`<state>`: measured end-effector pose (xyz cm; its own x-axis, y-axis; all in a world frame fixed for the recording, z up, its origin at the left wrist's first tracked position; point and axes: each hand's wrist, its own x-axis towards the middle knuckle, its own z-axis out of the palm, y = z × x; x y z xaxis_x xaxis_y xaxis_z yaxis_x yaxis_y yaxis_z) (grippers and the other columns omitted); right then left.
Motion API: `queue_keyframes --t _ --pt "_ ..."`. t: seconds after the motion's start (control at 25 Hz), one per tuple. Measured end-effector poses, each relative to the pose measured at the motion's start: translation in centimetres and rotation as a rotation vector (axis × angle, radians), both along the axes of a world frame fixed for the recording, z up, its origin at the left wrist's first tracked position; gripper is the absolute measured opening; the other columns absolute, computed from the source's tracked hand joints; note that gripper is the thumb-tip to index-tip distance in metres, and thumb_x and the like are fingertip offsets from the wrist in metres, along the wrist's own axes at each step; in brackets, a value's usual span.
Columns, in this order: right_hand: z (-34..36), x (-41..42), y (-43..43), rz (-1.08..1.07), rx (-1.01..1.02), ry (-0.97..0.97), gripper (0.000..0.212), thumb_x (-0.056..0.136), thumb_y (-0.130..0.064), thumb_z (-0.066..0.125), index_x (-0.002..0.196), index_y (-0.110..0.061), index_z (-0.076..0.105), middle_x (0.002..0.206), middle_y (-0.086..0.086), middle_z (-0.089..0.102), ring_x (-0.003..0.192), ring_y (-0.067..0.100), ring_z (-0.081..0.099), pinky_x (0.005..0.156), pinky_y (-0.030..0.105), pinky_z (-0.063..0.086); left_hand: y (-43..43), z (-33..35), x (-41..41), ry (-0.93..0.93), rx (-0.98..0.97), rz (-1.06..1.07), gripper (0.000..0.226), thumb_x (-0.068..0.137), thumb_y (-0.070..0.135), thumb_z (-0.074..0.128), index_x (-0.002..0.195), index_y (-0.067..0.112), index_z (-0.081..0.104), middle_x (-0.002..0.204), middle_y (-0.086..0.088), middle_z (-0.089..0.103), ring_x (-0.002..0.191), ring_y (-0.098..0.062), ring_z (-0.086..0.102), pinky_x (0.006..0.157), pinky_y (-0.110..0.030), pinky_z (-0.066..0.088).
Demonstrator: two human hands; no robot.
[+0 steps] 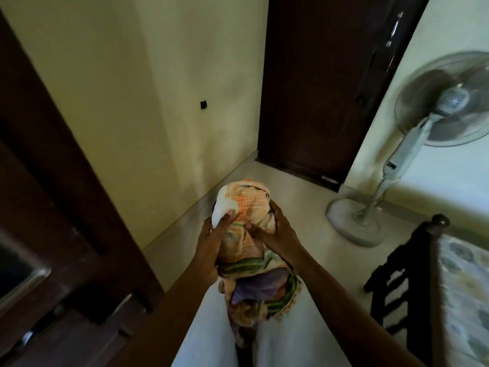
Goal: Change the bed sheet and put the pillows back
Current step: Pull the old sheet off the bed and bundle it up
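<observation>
Orange-and-white patterned cloth with green stripes, the bed sheet (246,234), is bunched into one long bundle directly in front of my body.

Head view, the only one supplied:
- My left hand (214,242) grips the bundle's left flank with the thumb laid over the top. My right hand (277,231) grips the right flank with fingers curled into the folds. Both hands are closed on the cloth and sit level with each other, so neither is nearer.
- The bundle's long axis runs away from me. Its rounded end points toward the corner where the wall (119,102) meets the floor (304,207), and its loose tail hangs down between my forearms.
- The bed (412,274) stands at my lower right, well apart from the bundle. Its dark wooden end frame is nearest me, with the patterned mattress (463,287) beyond it.
- Judgement: any move to the bed calls for a turn to the right. I cannot tell whether this sheet is the fresh one or the used one.
- A dark wooden panel (53,181) stands close on my left and a dark door (330,88) closes the far end. A standing fan (434,123) rests on the floor to the right, between the door and the bed. Open floor lies ahead and to the right; the fan's base is the obstacle to watch in that turn.
- No pillow shows in view.
</observation>
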<state>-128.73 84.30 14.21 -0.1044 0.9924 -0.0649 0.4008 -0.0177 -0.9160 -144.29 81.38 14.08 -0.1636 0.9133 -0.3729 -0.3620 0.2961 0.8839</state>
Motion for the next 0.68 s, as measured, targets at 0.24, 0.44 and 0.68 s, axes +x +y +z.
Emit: queue_keyframes --t 0.24,0.44,0.68 --pt "3.1 1.3 20.3 0.069 0.089 0.034 0.085 0.078 -0.032 0.073 0.147 -0.025 0.023 0.142 0.002 0.041 0.126 0.016 0.043 0.088 0.013 0.034 20.1 2.8 0.9 -0.064 0.090 0.023 0.075 0.059 0.050 0.077 0.124 0.022 0.053 0.117 -0.010 0.064 0.100 -0.030 0.064 0.079 -0.043 0.055" --pt "5.3 1.3 34.0 0.084 0.138 0.042 0.105 0.058 -0.062 0.072 0.145 -0.027 0.025 0.140 0.005 0.044 0.126 0.021 0.046 0.103 0.031 0.039 33.6 5.3 1.8 -0.017 0.164 0.021 0.062 0.071 0.048 0.072 0.123 0.017 0.055 0.114 -0.012 0.066 0.100 -0.030 0.065 0.079 -0.044 0.055" --pt "7.8 1.9 50.4 0.187 0.236 0.114 0.099 0.059 -0.061 0.073 0.143 -0.027 0.031 0.133 0.003 0.052 0.118 0.020 0.054 0.098 0.045 0.048 47.9 8.6 3.3 0.027 0.257 0.110 0.076 0.059 0.054 0.075 0.125 0.020 0.056 0.117 -0.011 0.066 0.103 -0.030 0.065 0.088 -0.051 0.052"
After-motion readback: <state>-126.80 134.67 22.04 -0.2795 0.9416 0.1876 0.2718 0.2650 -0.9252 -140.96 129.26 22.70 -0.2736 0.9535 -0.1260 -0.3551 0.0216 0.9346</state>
